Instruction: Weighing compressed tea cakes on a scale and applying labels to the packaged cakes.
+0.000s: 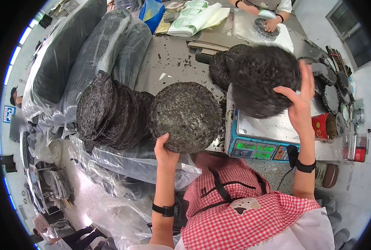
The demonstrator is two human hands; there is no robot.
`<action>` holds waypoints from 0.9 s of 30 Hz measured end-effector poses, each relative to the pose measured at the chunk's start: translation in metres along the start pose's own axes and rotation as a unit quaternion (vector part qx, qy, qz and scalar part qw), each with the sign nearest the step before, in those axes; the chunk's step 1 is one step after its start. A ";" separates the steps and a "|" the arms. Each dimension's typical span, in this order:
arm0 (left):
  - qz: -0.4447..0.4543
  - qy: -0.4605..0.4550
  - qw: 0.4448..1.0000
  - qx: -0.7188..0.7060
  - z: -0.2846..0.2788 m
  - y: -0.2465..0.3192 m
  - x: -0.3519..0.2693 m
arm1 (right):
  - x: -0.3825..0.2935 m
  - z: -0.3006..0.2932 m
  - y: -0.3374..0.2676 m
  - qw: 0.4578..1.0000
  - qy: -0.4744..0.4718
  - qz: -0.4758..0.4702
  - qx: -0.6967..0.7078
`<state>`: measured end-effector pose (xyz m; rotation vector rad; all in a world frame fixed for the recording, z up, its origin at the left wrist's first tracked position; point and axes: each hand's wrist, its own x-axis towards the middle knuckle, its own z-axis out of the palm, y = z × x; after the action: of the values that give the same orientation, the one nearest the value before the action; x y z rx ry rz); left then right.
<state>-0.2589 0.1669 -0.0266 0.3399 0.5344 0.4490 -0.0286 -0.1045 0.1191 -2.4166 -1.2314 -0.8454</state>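
Observation:
My left hand point(166, 153) grips the lower edge of a round, flat cake of dried dark seaweed point(187, 117), with the thumb on its face. Beside it on the left, a row of similar seaweed cakes point(116, 115) leans together on edge. My right hand point(301, 97) is spread at the right edge of another seaweed cake point(263, 79), its thumb overlapping the face. That cake is motion-blurred while the hand is sharp. Under it is a blue electronic scale point(254, 125) with a metal pan and lit green display. More seaweed cakes point(219, 70) lie behind the scale, partly hidden.
Large plastic-wrapped dark rolls point(88, 56) line the left side. Across the table, another person's hand point(271, 25) rests on a wrapped disc point(266, 29). Dark discs point(330, 97) and a red tin point(324, 126) stand at right. Printed sheets point(191, 22) lie at the back.

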 end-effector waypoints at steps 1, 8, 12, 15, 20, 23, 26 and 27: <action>0.002 -0.008 1.000 0.011 0.000 -0.001 -0.001 | -0.001 -0.004 -0.004 0.997 0.023 0.014 -0.073; 0.145 -0.048 0.970 0.189 0.035 -0.030 -0.009 | -0.013 0.029 -0.105 0.941 -0.253 0.012 0.223; 0.099 -0.155 0.955 0.232 0.038 -0.040 -0.009 | -0.038 0.048 -0.140 0.885 -0.249 -0.031 0.392; 0.062 -0.202 0.956 0.206 0.034 -0.038 -0.011 | -0.052 0.057 -0.137 0.905 -0.229 -0.028 0.357; 0.021 -0.222 0.961 0.162 0.034 -0.043 -0.016 | -0.045 0.045 -0.141 0.927 -0.189 -0.027 0.323; 0.013 -0.196 0.970 0.142 0.036 -0.043 -0.015 | -0.043 0.047 -0.134 0.947 -0.123 -0.056 0.292; -0.021 -0.173 0.984 0.047 0.016 -0.033 -0.011 | -0.042 0.031 -0.099 0.911 -0.168 0.078 0.368; -0.051 -0.139 0.989 -0.003 0.014 -0.031 -0.009 | -0.049 0.036 -0.080 0.922 -0.077 0.143 0.352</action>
<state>-0.2481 0.1333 -0.0252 0.3605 0.2772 0.2978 -0.1026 -0.0710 0.0603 -1.9995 -0.9678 -0.0838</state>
